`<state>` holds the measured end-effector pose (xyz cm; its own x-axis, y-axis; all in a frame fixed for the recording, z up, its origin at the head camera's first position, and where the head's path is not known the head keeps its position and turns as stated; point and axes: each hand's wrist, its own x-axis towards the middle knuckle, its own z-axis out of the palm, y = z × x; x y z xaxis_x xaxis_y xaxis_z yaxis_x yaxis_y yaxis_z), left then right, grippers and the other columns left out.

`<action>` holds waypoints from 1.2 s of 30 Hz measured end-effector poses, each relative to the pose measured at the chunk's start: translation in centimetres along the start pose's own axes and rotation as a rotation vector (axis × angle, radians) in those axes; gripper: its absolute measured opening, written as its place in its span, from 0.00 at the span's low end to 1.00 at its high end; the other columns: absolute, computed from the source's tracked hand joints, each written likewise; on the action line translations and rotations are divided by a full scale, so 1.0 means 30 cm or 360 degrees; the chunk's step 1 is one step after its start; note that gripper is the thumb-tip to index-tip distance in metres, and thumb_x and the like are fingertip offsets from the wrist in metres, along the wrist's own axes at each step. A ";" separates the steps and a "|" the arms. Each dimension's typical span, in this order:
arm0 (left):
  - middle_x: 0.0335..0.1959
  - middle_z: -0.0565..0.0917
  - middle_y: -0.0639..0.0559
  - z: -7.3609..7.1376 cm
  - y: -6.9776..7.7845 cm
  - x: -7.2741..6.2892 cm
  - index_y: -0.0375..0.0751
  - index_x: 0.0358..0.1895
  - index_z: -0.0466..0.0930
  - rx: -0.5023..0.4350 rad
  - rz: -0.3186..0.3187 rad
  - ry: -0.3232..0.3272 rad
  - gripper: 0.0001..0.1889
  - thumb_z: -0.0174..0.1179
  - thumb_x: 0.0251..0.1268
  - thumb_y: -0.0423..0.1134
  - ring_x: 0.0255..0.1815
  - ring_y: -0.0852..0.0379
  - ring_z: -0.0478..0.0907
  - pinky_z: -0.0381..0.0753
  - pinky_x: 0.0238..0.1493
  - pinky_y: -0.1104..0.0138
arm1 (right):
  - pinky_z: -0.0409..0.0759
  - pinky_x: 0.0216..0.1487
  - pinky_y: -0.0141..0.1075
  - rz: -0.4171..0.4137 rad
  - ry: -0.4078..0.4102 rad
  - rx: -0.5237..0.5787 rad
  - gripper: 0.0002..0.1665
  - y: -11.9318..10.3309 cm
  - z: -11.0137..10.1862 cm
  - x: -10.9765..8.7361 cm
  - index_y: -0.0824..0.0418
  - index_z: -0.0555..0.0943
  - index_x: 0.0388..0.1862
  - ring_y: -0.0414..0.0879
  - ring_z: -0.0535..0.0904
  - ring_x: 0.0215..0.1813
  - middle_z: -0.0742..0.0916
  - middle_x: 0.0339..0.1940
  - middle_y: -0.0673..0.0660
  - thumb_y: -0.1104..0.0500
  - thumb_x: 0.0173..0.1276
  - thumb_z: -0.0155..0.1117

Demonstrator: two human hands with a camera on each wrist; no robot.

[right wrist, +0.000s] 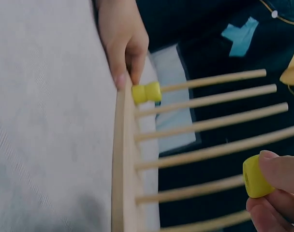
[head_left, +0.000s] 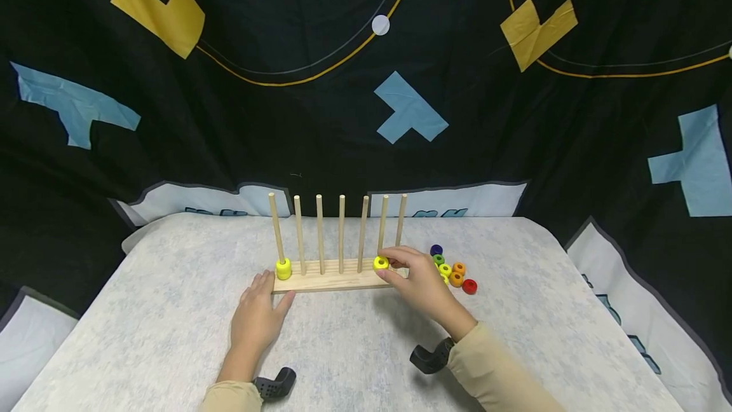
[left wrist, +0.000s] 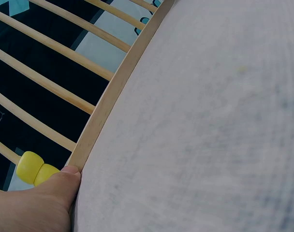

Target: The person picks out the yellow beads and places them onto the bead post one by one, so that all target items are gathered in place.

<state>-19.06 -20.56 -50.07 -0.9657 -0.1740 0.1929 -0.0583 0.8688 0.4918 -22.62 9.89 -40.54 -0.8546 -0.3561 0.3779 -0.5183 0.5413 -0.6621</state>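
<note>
A wooden peg rack [head_left: 328, 282] with several upright pegs stands on the table. My left hand [head_left: 257, 320] grips its left end, with the thumb along the front edge and the fingers at the far side. Two yellow beads [right wrist: 146, 92] sit stacked at the foot of the leftmost peg, close to that hand. Between thumb and fingers, my right hand [head_left: 426, 285] pinches another yellow bead [right wrist: 255, 178]. In the head view this bead appears in front of the pegs near the right end; the right wrist view shows it off the pegs, well above the base.
Loose beads lie on the table right of the rack: a dark blue one [head_left: 436, 250], a green one [head_left: 438, 259], a red one [head_left: 469, 287], orange ones [head_left: 456, 279] and yellow ones [head_left: 445, 269]. The right hand partly covers them. A dark curtain [head_left: 320, 138] hangs behind the table.
</note>
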 end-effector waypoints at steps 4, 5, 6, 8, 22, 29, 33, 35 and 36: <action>0.75 0.62 0.30 -0.002 0.001 -0.001 0.26 0.74 0.58 -0.0002 0.0004 0.0002 0.39 0.57 0.72 0.52 0.78 0.34 0.55 0.53 0.79 0.44 | 0.87 0.54 0.41 -0.0078 -0.0004 0.0049 0.21 -0.039 0.021 0.019 0.58 0.84 0.56 0.44 0.85 0.51 0.88 0.54 0.52 0.59 0.63 0.73; 0.75 0.62 0.30 -0.002 0.001 -0.001 0.26 0.74 0.58 -0.0001 0.0003 0.0002 0.39 0.57 0.72 0.52 0.78 0.34 0.55 0.53 0.79 0.44 | 0.87 0.55 0.41 -0.0104 0.0000 0.0058 0.21 -0.049 0.023 0.025 0.58 0.84 0.56 0.44 0.85 0.51 0.88 0.55 0.52 0.59 0.63 0.73; 0.75 0.62 0.30 -0.002 0.001 -0.001 0.26 0.74 0.58 0.0001 0.0001 0.0002 0.39 0.57 0.72 0.52 0.78 0.34 0.55 0.53 0.79 0.44 | 0.86 0.55 0.40 -0.0132 0.0006 0.0064 0.21 -0.059 0.026 0.030 0.58 0.84 0.57 0.44 0.85 0.51 0.88 0.55 0.53 0.59 0.64 0.73; 0.75 0.62 0.30 -0.001 0.000 0.000 0.26 0.74 0.58 0.0003 -0.0001 0.0001 0.39 0.57 0.72 0.52 0.78 0.34 0.55 0.53 0.79 0.44 | 0.86 0.55 0.38 -0.0186 0.0022 0.0071 0.21 -0.078 0.028 0.046 0.58 0.84 0.57 0.44 0.86 0.52 0.88 0.55 0.53 0.59 0.64 0.72; 0.75 0.62 0.30 -0.003 0.003 0.000 0.27 0.74 0.57 -0.0001 -0.0012 -0.0006 0.39 0.56 0.72 0.53 0.78 0.34 0.55 0.52 0.80 0.44 | 0.85 0.57 0.35 -0.0294 0.0119 0.0199 0.21 -0.186 0.012 0.180 0.61 0.83 0.58 0.44 0.86 0.53 0.88 0.55 0.53 0.60 0.66 0.70; 0.75 0.62 0.31 -0.006 0.004 -0.002 0.27 0.74 0.58 -0.0001 -0.0020 -0.0011 0.39 0.57 0.72 0.53 0.79 0.34 0.54 0.52 0.80 0.44 | 0.85 0.54 0.30 -0.0286 0.0137 0.0258 0.22 -0.250 0.005 0.248 0.60 0.82 0.59 0.43 0.86 0.54 0.88 0.57 0.54 0.61 0.65 0.70; 0.75 0.62 0.31 -0.006 0.005 -0.001 0.27 0.74 0.58 -0.0003 -0.0018 -0.0009 0.39 0.57 0.72 0.53 0.78 0.34 0.55 0.52 0.80 0.44 | 0.86 0.54 0.32 -0.0262 0.0147 0.0291 0.22 -0.280 0.003 0.288 0.60 0.82 0.59 0.45 0.86 0.55 0.88 0.57 0.55 0.61 0.66 0.70; 0.75 0.62 0.30 -0.004 0.005 -0.001 0.27 0.74 0.59 -0.0002 -0.0014 -0.0005 0.39 0.57 0.72 0.53 0.78 0.34 0.55 0.53 0.79 0.44 | 0.86 0.54 0.32 -0.0252 0.0155 0.0315 0.22 -0.289 0.002 0.309 0.61 0.82 0.59 0.46 0.86 0.55 0.88 0.57 0.55 0.61 0.66 0.70; 0.75 0.62 0.30 -0.004 0.004 -0.001 0.26 0.73 0.59 -0.0001 -0.0012 -0.0004 0.39 0.57 0.72 0.53 0.78 0.34 0.55 0.53 0.79 0.44 | 0.86 0.54 0.31 -0.0245 0.0158 0.0329 0.22 -0.292 0.002 0.320 0.61 0.82 0.59 0.46 0.86 0.55 0.88 0.57 0.55 0.62 0.66 0.70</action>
<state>-19.03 -20.49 -49.91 -0.9658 -0.1796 0.1872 -0.0655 0.8670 0.4940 -26.29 1.68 -31.16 -0.7707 -0.3403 0.5388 -0.6334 0.3161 -0.7063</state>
